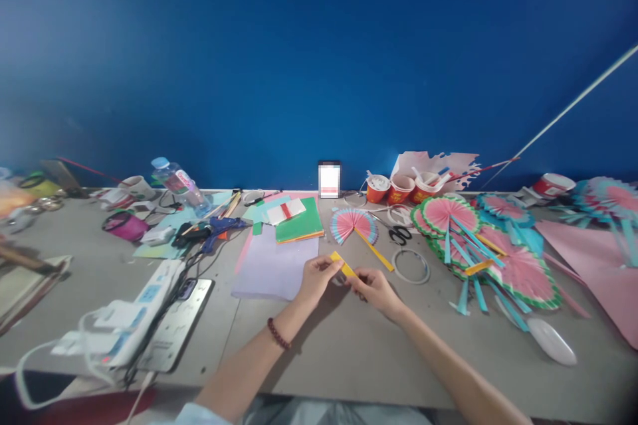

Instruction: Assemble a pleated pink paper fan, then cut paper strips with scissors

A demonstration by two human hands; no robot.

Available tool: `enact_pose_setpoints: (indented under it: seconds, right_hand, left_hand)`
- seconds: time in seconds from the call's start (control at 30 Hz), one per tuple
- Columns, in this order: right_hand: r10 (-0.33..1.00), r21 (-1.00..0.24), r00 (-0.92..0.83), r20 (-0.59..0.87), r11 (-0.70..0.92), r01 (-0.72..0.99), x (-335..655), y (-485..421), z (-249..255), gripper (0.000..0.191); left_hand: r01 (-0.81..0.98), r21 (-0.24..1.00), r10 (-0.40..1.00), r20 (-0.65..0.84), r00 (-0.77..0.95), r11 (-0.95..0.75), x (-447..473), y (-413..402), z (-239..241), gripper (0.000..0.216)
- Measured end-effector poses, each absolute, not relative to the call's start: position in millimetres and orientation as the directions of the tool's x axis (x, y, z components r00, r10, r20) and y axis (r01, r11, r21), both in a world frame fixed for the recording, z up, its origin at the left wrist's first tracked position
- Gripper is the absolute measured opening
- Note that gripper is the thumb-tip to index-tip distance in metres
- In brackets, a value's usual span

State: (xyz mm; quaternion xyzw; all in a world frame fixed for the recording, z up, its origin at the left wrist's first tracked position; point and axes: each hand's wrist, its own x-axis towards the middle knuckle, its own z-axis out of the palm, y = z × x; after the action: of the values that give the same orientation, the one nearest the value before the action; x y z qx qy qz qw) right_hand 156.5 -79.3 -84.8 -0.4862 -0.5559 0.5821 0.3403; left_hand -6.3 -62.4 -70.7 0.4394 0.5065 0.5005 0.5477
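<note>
Between my two hands is a small strip of yellow paper, held above the grey table. My left hand, with a dark bead bracelet on the wrist, pinches its upper left end. The lower right end is gripped by the fingers of my right hand. Just beyond them lies a pleated pink and blue paper fan with a yellow strip running from its centre. A roll of clear tape rests flat to the right of my right hand. Black-handled scissors lie behind the tape.
Green and purple paper sheets lie left of the fan. A blue glue gun, bottle, phone and power strip are farther left. Paper cups stand at the wall. Pink-green fans and a white mouse are right.
</note>
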Motion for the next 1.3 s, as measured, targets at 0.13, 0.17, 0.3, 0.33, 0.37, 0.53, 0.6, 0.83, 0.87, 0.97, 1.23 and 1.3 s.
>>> enact_pose_setpoints:
  seconds: [0.13,0.17,0.3,0.33,0.37,0.53,0.6,0.83,0.87,0.97,1.23,1.3]
  right_hand:
    - [0.916,-0.970,-0.320,-0.240,-0.210,0.126,155,-81,-76,0.039]
    - [0.912,-0.966,-0.322,-0.253,-0.222,0.130,155,-81,-74,0.039]
    - [0.896,-0.958,-0.342,-0.283,-0.248,0.145,155,-83,-71,0.041]
    - [0.895,-0.958,-0.344,-0.282,-0.248,0.142,155,-83,-72,0.041]
    - [0.897,-0.960,-0.344,-0.277,-0.245,0.135,156,-83,-73,0.041]
    - [0.911,-0.966,-0.323,-0.258,-0.234,0.113,158,-82,-78,0.041]
    - [0.912,-0.963,-0.310,-0.267,-0.243,0.113,158,-82,-78,0.041]
    - [0.924,-0.955,-0.241,-0.297,-0.282,0.095,153,-82,-72,0.040]
    - [0.925,-0.956,-0.241,-0.293,-0.279,0.093,153,-82,-71,0.040]
    - [0.925,-0.960,-0.257,-0.278,-0.263,0.094,152,-82,-72,0.039]
    - [0.928,-0.963,-0.259,-0.268,-0.254,0.089,153,-80,-74,0.036]
    - [0.926,-0.962,-0.260,-0.273,-0.256,0.099,154,-80,-75,0.036]
  left_hand:
    - [-0.085,0.991,0.991,-0.112,-0.071,0.106,-6,-66,-69,0.044]
    - [-0.078,0.992,0.991,-0.106,-0.079,0.099,-6,-67,-67,0.046]
    - [-0.037,0.998,0.996,-0.043,-0.074,0.040,-5,-71,-58,0.052]
    - [-0.028,0.999,0.997,-0.030,-0.074,0.028,-5,-72,-56,0.053]
    - [-0.023,0.999,0.997,-0.026,-0.077,0.025,-4,-72,-55,0.053]
    - [-0.047,0.988,0.989,-0.146,-0.029,0.144,-8,-68,-58,0.059]
    - [-0.030,0.987,0.987,-0.156,0.036,0.157,-12,-66,-60,0.062]
    - [0.115,0.991,0.964,-0.096,0.248,0.068,-15,-67,-64,0.033]
    - [0.115,0.992,0.964,-0.086,0.251,0.059,-14,-67,-64,0.030]
    - [0.089,0.994,0.963,-0.082,0.256,0.061,-14,-67,-63,0.029]
    - [-0.011,0.995,0.995,-0.097,0.004,0.097,-15,-62,-61,0.034]
    - [-0.017,0.997,0.997,-0.071,-0.034,0.070,-17,-61,-60,0.034]
